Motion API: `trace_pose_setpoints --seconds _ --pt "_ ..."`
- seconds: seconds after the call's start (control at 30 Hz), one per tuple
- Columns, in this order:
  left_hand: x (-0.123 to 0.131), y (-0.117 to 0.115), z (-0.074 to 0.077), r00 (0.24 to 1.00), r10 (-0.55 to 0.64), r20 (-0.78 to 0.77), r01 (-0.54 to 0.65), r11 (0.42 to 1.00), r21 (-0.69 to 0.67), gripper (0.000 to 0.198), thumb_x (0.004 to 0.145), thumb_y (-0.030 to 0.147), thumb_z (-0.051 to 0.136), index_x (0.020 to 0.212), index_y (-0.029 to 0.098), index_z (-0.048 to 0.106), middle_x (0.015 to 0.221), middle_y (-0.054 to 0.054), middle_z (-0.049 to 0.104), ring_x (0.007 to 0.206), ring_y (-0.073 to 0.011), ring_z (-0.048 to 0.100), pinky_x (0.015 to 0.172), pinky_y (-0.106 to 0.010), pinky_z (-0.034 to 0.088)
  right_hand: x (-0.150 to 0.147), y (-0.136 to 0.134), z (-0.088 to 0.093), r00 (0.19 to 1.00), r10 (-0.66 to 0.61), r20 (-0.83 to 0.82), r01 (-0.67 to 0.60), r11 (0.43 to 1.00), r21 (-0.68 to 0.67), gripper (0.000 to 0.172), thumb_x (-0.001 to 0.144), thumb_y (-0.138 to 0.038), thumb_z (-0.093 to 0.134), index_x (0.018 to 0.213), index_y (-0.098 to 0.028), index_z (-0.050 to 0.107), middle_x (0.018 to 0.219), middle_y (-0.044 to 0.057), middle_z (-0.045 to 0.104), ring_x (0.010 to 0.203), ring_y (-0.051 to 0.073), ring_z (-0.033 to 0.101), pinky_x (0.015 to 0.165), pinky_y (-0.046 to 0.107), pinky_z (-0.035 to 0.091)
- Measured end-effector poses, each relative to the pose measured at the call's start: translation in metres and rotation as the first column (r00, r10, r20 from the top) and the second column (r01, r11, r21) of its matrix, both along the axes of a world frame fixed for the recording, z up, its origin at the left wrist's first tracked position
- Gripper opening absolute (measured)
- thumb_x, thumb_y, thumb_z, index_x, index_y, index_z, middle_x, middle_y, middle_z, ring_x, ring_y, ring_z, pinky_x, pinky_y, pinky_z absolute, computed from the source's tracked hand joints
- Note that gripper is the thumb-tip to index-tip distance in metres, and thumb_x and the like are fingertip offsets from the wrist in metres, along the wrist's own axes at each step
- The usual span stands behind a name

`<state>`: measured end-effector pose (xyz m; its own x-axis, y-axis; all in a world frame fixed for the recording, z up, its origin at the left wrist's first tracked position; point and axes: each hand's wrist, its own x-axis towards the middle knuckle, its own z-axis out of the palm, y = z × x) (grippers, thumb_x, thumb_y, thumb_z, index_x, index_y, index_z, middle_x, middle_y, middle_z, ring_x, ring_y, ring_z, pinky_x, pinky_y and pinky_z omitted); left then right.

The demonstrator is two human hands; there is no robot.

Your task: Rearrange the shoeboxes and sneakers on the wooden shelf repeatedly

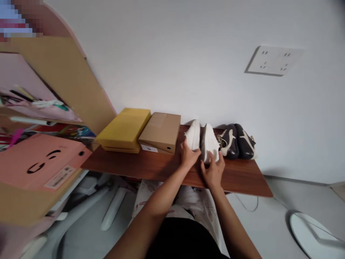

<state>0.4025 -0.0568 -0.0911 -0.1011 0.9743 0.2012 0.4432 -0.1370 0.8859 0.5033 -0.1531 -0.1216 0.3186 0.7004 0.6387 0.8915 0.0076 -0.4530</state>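
A pair of white shoes stands on a low brown wooden shelf against the wall. My left hand grips the heel of the left white shoe. My right hand holds the heel of the right white shoe, fingers curled round it. A pair of dark shoes with light stripes sits just right of the white pair. Left of the white shoes lie a brown cardboard box and a yellow box, side by side.
A pink box with black markings and a cluttered shelf unit fill the left side. A wall socket is on the white wall. White chair legs and a round white base stand on the grey floor.
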Motion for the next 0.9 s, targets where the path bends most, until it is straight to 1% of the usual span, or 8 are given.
trace_pose_setpoints --seconds 0.2,0.3,0.37,0.43,0.5,0.6,0.73,0.9 --pt "0.013 -0.009 0.003 0.995 -0.098 -0.036 0.097 0.995 -0.029 0.093 0.07 0.028 0.076 0.15 0.014 0.032 0.144 -0.023 0.044 0.139 -0.0352 0.042 0.114 -0.045 0.034 0.01 0.019 0.005 0.986 -0.162 -0.028 0.159 0.984 -0.082 0.054 0.084 -0.049 0.058 0.13 -0.02 0.062 0.145 0.022 0.042 0.13 0.041 0.04 0.101 0.062 0.037" --pt "-0.014 -0.019 0.013 0.971 -0.206 -0.117 0.216 0.974 0.071 0.091 0.072 0.031 0.076 0.151 0.014 0.032 0.154 -0.024 0.035 0.146 -0.0365 0.032 0.117 -0.048 0.03 0.004 0.013 0.015 0.977 -0.213 -0.013 0.212 0.976 -0.057 0.053 0.086 -0.049 0.058 0.129 -0.019 0.062 0.146 0.022 0.04 0.132 0.042 0.039 0.102 0.064 0.035" --pt "-0.051 -0.02 0.022 0.963 -0.179 -0.202 0.222 0.951 0.214 0.078 0.079 0.032 0.07 0.149 0.017 0.038 0.157 -0.02 0.033 0.148 -0.0347 0.028 0.119 -0.05 0.026 -0.011 0.008 0.026 0.979 -0.204 -0.027 0.204 0.979 0.02 0.052 0.087 -0.049 0.058 0.128 -0.017 0.061 0.147 0.023 0.039 0.135 0.041 0.037 0.105 0.064 0.033" --pt "-0.097 -0.014 0.031 0.968 0.018 -0.252 0.069 0.941 0.332 0.059 0.088 0.03 0.059 0.144 0.018 0.046 0.156 -0.018 0.037 0.149 -0.0336 0.027 0.12 -0.054 0.022 -0.035 0.007 0.037 0.993 -0.083 -0.084 0.091 0.99 0.104 0.05 0.089 -0.047 0.057 0.128 -0.017 0.059 0.146 0.022 0.041 0.136 0.038 0.039 0.108 0.061 0.034" --pt "-0.14 0.001 0.039 0.93 0.257 -0.262 -0.154 0.922 0.355 0.052 0.091 0.029 0.053 0.142 0.015 0.049 0.158 -0.02 0.035 0.149 -0.0367 0.023 0.119 -0.059 0.02 -0.067 0.015 0.048 0.975 0.153 -0.16 -0.132 0.982 0.137 0.047 0.091 -0.045 0.055 0.13 -0.018 0.057 0.143 0.02 0.044 0.135 0.033 0.043 0.109 0.056 0.038" --pt "-0.18 0.027 0.047 0.88 0.37 -0.299 -0.296 0.918 0.265 0.049 0.092 0.03 0.049 0.137 0.01 0.054 0.153 -0.025 0.041 0.145 -0.0404 0.03 0.115 -0.062 0.026 -0.116 0.044 0.055 0.868 0.388 -0.31 -0.379 0.921 0.089 0.049 0.094 -0.046 0.051 0.134 -0.02 0.055 0.147 0.018 0.043 0.14 0.03 0.041 0.113 0.054 0.036" --pt "-0.185 0.039 0.046 0.873 0.318 -0.369 -0.225 0.935 0.273 0.046 0.093 0.035 0.047 0.125 0.006 0.064 0.144 -0.028 0.049 0.137 -0.0431 0.038 0.113 -0.062 0.029 -0.148 0.078 0.048 0.764 0.396 -0.509 -0.446 0.895 0.025 0.06 0.092 -0.056 0.052 0.14 -0.019 0.053 0.149 0.018 0.044 0.147 0.032 0.034 0.115 0.055 0.035" --pt "-0.159 0.015 0.04 0.876 0.217 -0.431 -0.109 0.959 0.262 0.05 0.093 0.039 0.049 0.13 0.01 0.062 0.146 -0.025 0.049 0.138 -0.0417 0.037 0.114 -0.058 0.03 -0.132 0.071 0.035 0.802 0.332 -0.496 -0.395 0.918 -0.024 0.067 0.093 -0.059 0.049 0.147 -0.02 0.045 0.158 0.018 0.033 0.152 0.032 0.024 0.118 0.056 0.031"
